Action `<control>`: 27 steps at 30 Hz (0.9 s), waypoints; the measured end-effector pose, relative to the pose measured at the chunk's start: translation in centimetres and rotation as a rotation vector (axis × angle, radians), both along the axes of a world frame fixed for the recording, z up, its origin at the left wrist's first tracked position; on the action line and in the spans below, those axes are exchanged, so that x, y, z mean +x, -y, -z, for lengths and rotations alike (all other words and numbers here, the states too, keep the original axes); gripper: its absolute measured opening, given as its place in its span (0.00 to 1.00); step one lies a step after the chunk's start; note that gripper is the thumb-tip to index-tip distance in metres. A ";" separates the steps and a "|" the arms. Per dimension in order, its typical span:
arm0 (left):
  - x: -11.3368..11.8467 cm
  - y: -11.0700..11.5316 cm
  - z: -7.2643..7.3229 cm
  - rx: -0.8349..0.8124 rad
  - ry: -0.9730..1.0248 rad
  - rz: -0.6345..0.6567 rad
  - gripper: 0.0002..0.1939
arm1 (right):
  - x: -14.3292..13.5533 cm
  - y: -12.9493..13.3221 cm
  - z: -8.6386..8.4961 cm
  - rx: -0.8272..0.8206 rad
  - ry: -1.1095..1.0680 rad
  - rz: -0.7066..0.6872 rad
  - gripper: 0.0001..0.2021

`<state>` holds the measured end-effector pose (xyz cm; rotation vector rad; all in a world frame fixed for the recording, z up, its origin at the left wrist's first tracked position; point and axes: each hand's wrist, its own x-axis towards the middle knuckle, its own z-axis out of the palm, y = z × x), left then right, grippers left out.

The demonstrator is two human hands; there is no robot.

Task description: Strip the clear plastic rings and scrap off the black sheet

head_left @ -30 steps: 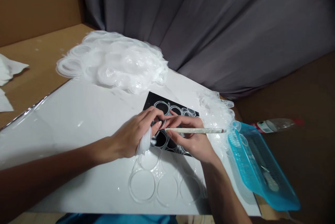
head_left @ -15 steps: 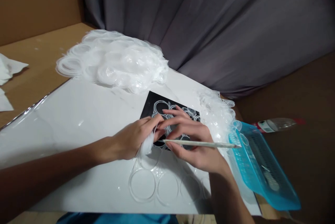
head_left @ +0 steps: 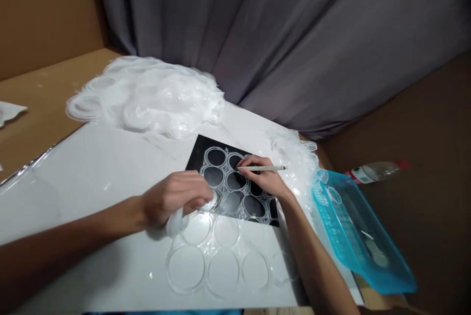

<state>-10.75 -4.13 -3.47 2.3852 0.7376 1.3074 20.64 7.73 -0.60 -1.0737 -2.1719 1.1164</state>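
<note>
White, glossy sheeting (head_left: pixel 110 153) covers the worktop, and a strip of blue fabric (head_left: pixel 165 312) shows at its near edge. Closest on it lies a clear plastic sheet of linked rings (head_left: pixel 215 244); its front rows rest on the white, while its farther rows spread over a black card (head_left: pixel 195 155) set askew in the middle.

The left hand (head_left: pixel 178 197) hangs over the card's near left corner, fingers curled closed around a bundle of translucent rings (head_left: pixel 175 223) that droops below the palm. Whether its fingertips touch the sheet cannot be told.

Farther on, the right hand (head_left: pixel 263 172) is above the card's right half, thumb and fingers pinched closed on a slim, pale stick (head_left: pixel 272 168). The stick points left, its tip over the second ring of the back row; contact there is unclear.

To the right, a translucent blue plastic tray (head_left: pixel 331 236) sits at the worktop's edge with a pale-handled tool (head_left: pixel 376 251) inside. A small heap of clear scraps (head_left: pixel 294 158) adjoins its far left corner, and a plastic bottle (head_left: pixel 377 171) with a red cap lies just beyond. Toward the back left rises a large pile of translucent rings (head_left: pixel 154 96), before a gray curtain (head_left: pixel 221 25).
</note>
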 end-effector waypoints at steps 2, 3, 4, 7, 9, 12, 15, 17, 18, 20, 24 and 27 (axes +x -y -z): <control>-0.6 -1.5 -1.1 0.037 -0.024 0.069 0.19 | 0.5 -0.4 0.9 -0.001 -0.052 0.002 0.10; -0.8 -2.3 -1.9 0.026 -0.041 0.070 0.19 | 0.7 -0.6 1.1 0.002 -0.084 0.021 0.11; -0.8 -3.1 -2.7 -0.004 -0.069 0.044 0.19 | 0.8 -0.6 1.2 0.006 -0.115 0.042 0.11; 0.3 -5.2 -4.1 -0.102 -0.212 0.018 0.19 | 1.1 -0.5 1.4 0.009 -0.167 0.055 0.10; 1.7 -6.2 -4.0 -0.131 -0.328 0.076 0.19 | 1.2 -0.4 1.6 0.003 -0.178 0.033 0.09; 3.8 -7.2 -2.5 -0.116 -0.452 0.112 0.19 | 1.6 -0.4 2.2 -0.009 -0.209 0.022 0.08; 5.0 -7.7 -0.8 -0.049 -0.501 0.080 0.20 | 2.1 -0.5 2.5 -0.010 -0.233 0.004 0.06; 5.3 -7.5 -0.1 -0.010 -0.514 0.066 0.20 | 2.3 -0.5 2.6 0.004 -0.238 -0.022 0.05; 5.4 -7.4 0.1 0.000 -0.516 0.059 0.20 | 2.4 -0.5 2.6 0.011 -0.238 -0.035 0.05; 5.6 -6.9 0.3 -0.001 -0.508 0.047 0.20 | 2.4 -0.4 2.5 0.014 -0.234 -0.050 0.05; 5.8 -6.1 0.3 -0.023 -0.488 0.038 0.20 | 2.2 -0.3 2.3 0.000 -0.210 -0.043 0.05; 5.8 -5.8 0.4 -0.018 -0.494 0.034 0.21 | 2.1 -0.1 1.9 -0.017 -0.164 -0.025 0.05</control>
